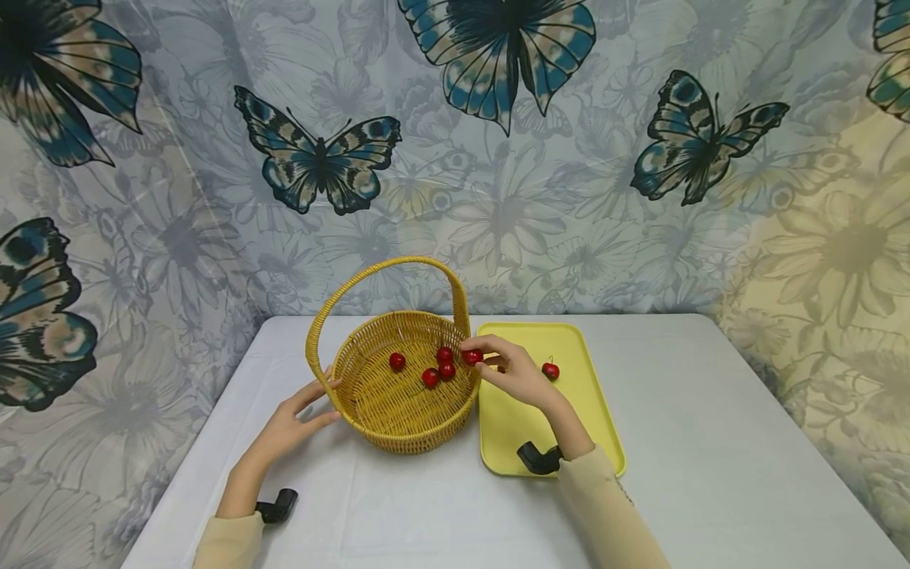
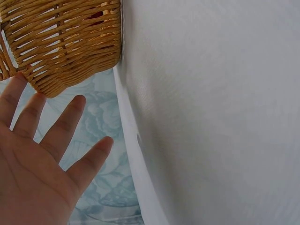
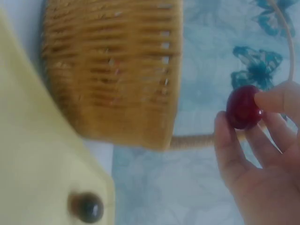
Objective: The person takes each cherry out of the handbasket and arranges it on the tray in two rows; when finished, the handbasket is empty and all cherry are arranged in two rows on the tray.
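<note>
Between thumb and fingertips my right hand (image 1: 522,377) pinches a red cherry (image 3: 243,108), held at the right rim of a yellow wicker basket (image 1: 398,411). Several more cherries (image 1: 397,362) lie on the basket's floor, most of them toward its right side. My left hand (image 1: 284,431) has its fingers spread and extended, with fingertips touching the basket's left side near the foot of the handle (image 1: 387,265). In the left wrist view, fingertips meet the woven wall (image 2: 65,47). One cherry (image 1: 550,370) with a stem lies on the yellow tray (image 1: 547,427).
The tray stands directly right of the basket on a white-covered table (image 1: 711,442). Part of it is hidden under my right hand and forearm. The basket's tall handle arches above its rim. Behind the table hangs a butterfly-patterned cloth (image 1: 512,237).
</note>
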`<state>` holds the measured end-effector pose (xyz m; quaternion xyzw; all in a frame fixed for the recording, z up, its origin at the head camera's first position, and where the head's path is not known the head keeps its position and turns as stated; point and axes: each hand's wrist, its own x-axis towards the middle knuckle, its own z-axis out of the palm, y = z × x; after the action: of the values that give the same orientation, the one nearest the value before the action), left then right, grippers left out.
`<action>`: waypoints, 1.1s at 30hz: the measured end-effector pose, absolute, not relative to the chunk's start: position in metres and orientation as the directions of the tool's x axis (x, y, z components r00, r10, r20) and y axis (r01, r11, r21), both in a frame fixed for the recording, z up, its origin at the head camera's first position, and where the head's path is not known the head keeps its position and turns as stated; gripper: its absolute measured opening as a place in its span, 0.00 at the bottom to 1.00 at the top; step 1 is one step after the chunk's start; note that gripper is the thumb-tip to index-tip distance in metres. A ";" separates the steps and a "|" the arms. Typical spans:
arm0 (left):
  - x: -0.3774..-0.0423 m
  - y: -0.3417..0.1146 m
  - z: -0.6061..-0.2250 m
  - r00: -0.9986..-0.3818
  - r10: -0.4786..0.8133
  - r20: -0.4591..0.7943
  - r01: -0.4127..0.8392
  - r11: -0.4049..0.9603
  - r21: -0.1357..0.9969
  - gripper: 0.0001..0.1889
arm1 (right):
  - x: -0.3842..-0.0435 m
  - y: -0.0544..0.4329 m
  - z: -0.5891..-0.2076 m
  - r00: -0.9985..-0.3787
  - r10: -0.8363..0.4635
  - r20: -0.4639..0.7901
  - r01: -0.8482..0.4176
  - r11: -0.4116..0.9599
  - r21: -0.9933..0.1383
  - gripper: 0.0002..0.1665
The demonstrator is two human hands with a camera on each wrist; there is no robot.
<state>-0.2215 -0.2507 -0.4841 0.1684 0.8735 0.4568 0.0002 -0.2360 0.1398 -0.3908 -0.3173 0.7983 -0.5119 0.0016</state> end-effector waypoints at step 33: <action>-0.221 -0.250 -0.484 -0.939 0.300 0.167 0.307 0.520 0.797 0.30 | -0.259 0.247 -0.446 -0.892 -0.336 0.301 -0.445 0.544 -0.711 0.22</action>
<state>-0.2212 -0.2504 -0.4842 0.1741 0.8718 0.4579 -0.0042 -0.2593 0.2469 -0.4459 -0.2228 0.8764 -0.4221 -0.0644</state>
